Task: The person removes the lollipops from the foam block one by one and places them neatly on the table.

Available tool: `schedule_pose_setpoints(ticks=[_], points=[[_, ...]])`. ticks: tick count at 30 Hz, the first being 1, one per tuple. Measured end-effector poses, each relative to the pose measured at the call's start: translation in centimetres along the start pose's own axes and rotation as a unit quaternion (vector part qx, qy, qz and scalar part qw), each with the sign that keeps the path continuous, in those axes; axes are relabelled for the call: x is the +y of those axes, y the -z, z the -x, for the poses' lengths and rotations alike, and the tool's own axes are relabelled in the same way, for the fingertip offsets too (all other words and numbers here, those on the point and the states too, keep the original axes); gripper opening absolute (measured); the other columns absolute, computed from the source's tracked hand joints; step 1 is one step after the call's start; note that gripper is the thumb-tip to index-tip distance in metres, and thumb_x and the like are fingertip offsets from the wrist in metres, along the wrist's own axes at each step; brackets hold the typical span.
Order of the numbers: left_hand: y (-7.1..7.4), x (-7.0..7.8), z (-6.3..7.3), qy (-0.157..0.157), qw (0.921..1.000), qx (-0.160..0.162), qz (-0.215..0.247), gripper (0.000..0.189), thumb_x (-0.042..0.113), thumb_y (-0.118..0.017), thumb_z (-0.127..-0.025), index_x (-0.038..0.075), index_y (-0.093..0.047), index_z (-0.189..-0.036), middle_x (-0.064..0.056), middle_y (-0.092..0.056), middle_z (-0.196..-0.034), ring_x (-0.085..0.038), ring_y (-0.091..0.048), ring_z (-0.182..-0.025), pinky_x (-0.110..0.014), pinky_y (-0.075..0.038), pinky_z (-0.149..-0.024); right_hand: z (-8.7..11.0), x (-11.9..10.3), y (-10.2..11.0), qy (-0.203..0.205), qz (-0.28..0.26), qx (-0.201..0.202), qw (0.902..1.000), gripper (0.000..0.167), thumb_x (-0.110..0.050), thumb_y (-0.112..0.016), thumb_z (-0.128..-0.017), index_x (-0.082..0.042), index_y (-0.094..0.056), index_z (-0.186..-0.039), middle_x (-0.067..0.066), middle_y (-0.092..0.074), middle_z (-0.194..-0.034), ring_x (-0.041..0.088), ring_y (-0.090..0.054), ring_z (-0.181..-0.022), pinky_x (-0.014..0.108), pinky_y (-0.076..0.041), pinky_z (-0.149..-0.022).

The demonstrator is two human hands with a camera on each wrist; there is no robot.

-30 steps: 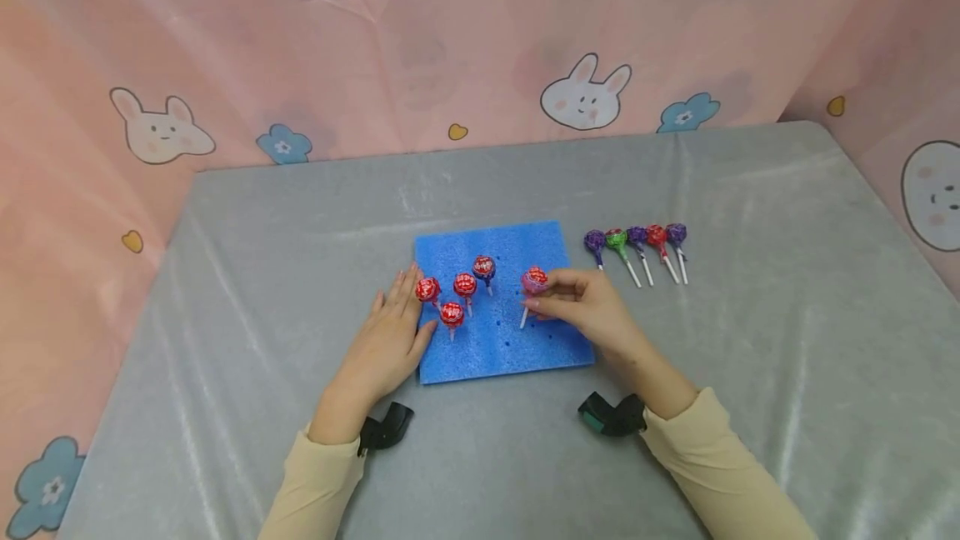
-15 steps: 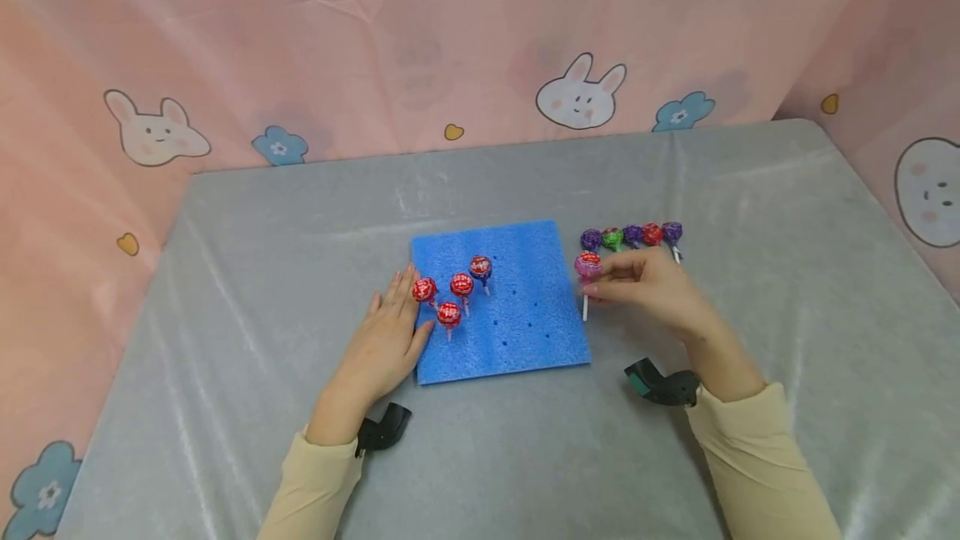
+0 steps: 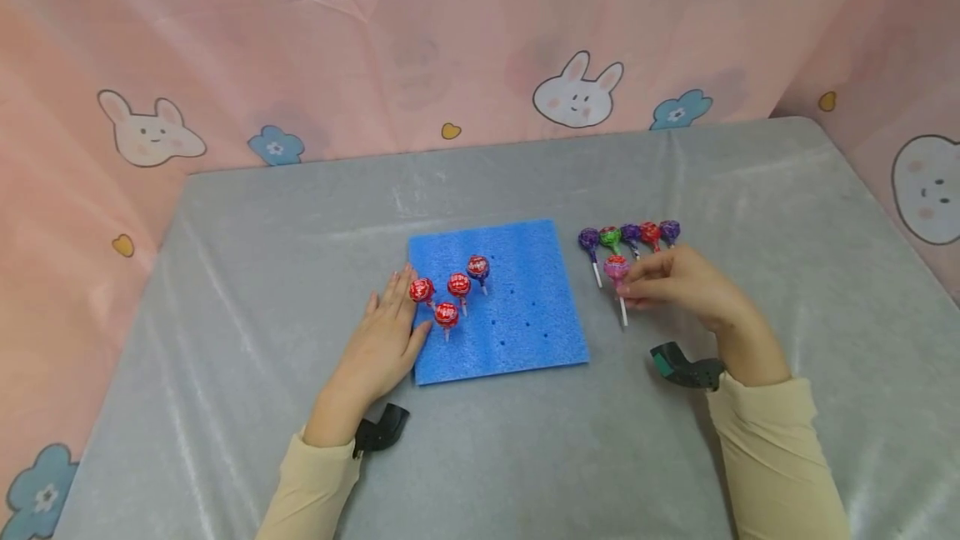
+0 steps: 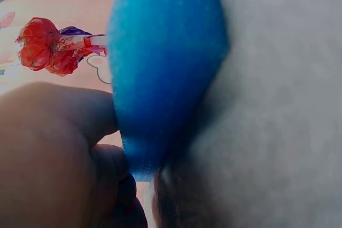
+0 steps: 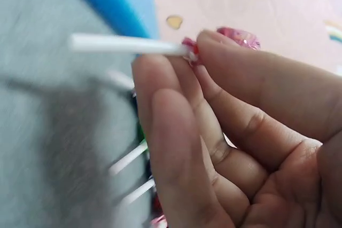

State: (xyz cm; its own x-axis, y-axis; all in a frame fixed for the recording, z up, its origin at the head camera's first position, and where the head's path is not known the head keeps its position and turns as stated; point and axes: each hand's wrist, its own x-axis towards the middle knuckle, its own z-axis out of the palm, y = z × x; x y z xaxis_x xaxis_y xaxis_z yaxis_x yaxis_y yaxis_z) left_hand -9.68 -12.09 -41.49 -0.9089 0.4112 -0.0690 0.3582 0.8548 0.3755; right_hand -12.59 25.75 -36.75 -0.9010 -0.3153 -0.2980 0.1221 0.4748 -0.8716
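A blue foam block [image 3: 517, 332] with small holes lies mid-table; several lollipops [image 3: 459, 284] stand in its left part. My left hand [image 3: 386, 332] rests flat, fingers straight, against the block's left edge [image 4: 160, 78]. My right hand [image 3: 675, 282] pinches a pink lollipop [image 3: 617, 267] by the top of its stick, white stick [image 5: 123, 44] pointing down, right of the block. It hangs just in front of a row of several purple, green and red lollipops [image 3: 630, 234] lying on the cloth.
A grey cloth [image 3: 225, 273] covers the table. Pink curtain with rabbits and flowers [image 3: 573, 94] walls the back and both sides. Black wrist camera mounts [image 3: 382, 430] sit by each cuff.
My right hand has carried the pink lollipop from above the foam block rightward, off the block, to the row of lying lollipops. The left hand has stayed at the block's edge.
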Motion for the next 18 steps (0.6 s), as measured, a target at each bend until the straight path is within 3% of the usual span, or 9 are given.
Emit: schedule_pose_setpoints(ticks=[7, 18], points=[[0.1, 0.1, 0.1, 0.002, 1.0000, -0.007, -0.002, 0.062, 0.030, -0.042, -0.101, -0.005, -0.020, -0.147, -0.015, -0.007, -0.156, -0.030, -0.008, -0.143, -0.051, -0.011, -0.112, -0.7, 1.5, 0.0, -0.040, -0.021, -0.013, 0.9989, 0.023, -0.003, -0.064, -0.087, 0.019, -0.064, -0.096, 0.009, -0.071, -0.079, 0.009, -0.066, -0.068, 0.027, -0.056, -0.064], [0.1, 0.0, 0.1, -0.005, 1.0000, 0.005, -0.005, 0.060, 0.029, -0.043, -0.100, -0.008, -0.026, -0.145, -0.017, -0.010, -0.155, -0.031, -0.010, -0.142, -0.053, -0.012, -0.112, -1.2, 2.0, 0.0, -0.069, -0.027, -0.010, 0.9972, 0.027, -0.003, -0.065, -0.087, 0.021, -0.063, -0.099, 0.007, -0.070, -0.076, 0.006, -0.065, -0.065, 0.025, -0.055, -0.060]])
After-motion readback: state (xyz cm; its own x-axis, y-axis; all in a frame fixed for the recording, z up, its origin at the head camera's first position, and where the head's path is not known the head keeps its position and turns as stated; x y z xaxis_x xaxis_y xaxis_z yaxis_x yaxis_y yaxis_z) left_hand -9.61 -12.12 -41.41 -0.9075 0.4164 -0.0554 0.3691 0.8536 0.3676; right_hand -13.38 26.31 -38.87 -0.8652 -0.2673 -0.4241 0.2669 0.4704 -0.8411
